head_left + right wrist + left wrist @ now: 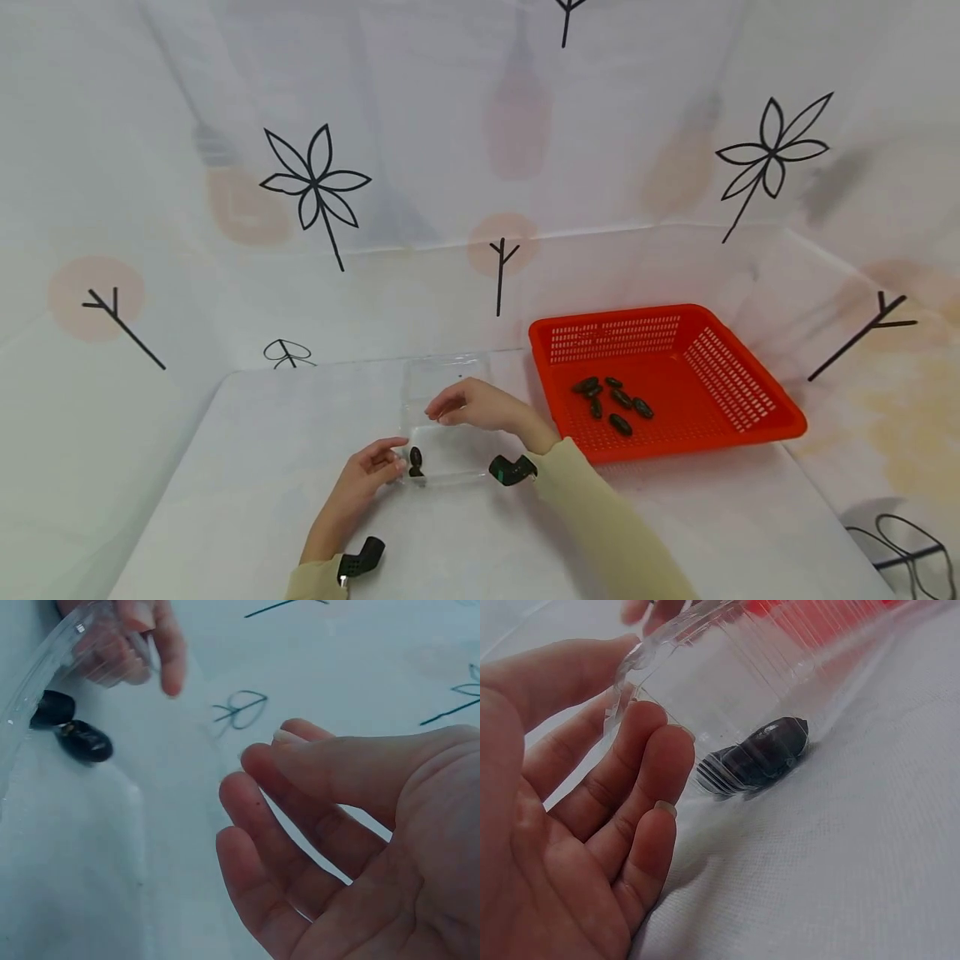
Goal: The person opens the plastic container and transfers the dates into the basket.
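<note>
A clear plastic box [457,454] lies on the white cloth, its see-through lid [446,379] folded back behind it. Two dark, glossy oval pieces resembling dates [416,457] rest inside, against the left wall. My left hand [365,479] holds that left side, with thumb and fingertips at the rim; through the plastic in the left wrist view the dark pieces [780,742] overlap one another. Over the back part of the box hovers my right hand [480,404], fingers gently bent and thumb near the fingertips. Nothing shows between them in the right wrist view.
To the right of the box stands a red slotted plastic basket [675,446], with several more dark oval pieces [621,424] on the left of its floor. White cloth [247,475] covers the table, and a patterned fabric backdrop [420,292] rises behind it.
</note>
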The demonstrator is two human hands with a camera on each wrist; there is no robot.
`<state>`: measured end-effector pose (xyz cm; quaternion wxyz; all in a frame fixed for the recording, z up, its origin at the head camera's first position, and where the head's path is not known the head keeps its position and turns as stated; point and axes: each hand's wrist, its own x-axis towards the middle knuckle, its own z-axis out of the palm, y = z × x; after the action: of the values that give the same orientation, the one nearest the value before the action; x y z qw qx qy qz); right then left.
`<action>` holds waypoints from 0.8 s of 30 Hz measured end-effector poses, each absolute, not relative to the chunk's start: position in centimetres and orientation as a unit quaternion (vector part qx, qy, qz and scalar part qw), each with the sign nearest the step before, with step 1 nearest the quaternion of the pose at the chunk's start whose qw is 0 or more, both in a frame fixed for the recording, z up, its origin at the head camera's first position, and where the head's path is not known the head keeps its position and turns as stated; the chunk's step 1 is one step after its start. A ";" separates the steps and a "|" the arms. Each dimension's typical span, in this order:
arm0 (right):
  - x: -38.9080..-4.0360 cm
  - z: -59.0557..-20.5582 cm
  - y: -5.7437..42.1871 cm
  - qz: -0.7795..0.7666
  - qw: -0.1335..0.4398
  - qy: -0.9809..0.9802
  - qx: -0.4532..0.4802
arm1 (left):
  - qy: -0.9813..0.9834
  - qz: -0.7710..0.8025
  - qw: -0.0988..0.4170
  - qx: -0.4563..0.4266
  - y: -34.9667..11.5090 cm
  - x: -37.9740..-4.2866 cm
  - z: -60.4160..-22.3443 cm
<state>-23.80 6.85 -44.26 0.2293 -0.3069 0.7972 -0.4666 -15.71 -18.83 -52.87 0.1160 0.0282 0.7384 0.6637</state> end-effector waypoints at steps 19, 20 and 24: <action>-25.0 -47.7 1.9 -0.366 0.361 0.796 -0.320 | 0.729 0.673 0.118 0.037 -19.1 -15.7 -53.2; -25.0 -47.7 1.9 -0.366 0.366 0.794 -0.318 | 0.728 0.674 0.120 0.036 -19.1 -15.7 -53.2; -24.8 -47.8 1.7 -0.362 0.381 0.790 -0.316 | 0.728 0.674 0.124 0.025 -19.0 -15.7 -53.1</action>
<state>-24.77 1.68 -47.84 0.3805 -0.3157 0.7903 -0.3618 -15.71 -19.01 -53.14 0.1244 0.0249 0.7280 0.6737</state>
